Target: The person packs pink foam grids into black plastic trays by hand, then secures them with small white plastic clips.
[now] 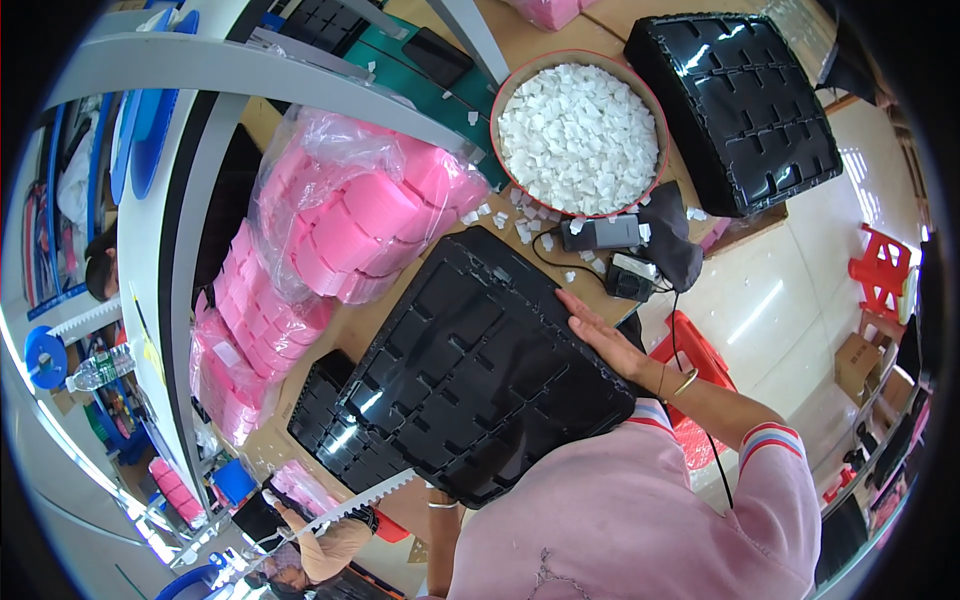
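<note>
A glossy black plastic tray (480,370) with moulded slots lies in front of my body, partly over the table. My right hand (600,335) rests against its right edge, fingers stretched out and flat along the side. My left arm reaches the tray's near left corner, where a bangle shows at the wrist. The left hand itself is hidden by the tray. Past the tray's left side sits another black tray (325,420), partly covered by it.
A round red-rimmed tub (660,150) holds many small white pieces, some scattered beside it. More black trays (740,110) stand far right. Bagged pink foam pieces (350,220) pile up on the left. A black cable and small devices lie near the tub. A red stool (700,350) stands right.
</note>
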`<state>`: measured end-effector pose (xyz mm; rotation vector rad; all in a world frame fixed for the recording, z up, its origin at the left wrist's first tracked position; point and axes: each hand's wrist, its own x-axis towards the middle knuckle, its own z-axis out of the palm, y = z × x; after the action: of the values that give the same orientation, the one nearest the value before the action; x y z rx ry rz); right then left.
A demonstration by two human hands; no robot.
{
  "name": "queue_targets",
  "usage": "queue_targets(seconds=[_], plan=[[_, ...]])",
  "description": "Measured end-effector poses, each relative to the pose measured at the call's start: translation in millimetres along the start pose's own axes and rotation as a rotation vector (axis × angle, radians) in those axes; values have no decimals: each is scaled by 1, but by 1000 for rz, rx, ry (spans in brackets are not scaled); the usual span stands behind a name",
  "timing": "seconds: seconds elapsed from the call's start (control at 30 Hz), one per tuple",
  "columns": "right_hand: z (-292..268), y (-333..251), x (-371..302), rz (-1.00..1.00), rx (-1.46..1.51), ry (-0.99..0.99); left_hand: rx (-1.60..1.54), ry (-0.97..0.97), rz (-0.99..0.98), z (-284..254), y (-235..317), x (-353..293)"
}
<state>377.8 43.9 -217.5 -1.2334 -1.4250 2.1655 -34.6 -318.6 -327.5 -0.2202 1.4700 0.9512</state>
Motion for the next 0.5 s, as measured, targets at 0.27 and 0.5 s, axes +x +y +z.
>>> queue_targets(seconds=[0.27,0.5], plan=[[9,2,4,25,-96,-30,0,-16,-26,7,-22,-6],[5,7,-6,66,-109,-9,19,1,-52,6,-36,-16]])
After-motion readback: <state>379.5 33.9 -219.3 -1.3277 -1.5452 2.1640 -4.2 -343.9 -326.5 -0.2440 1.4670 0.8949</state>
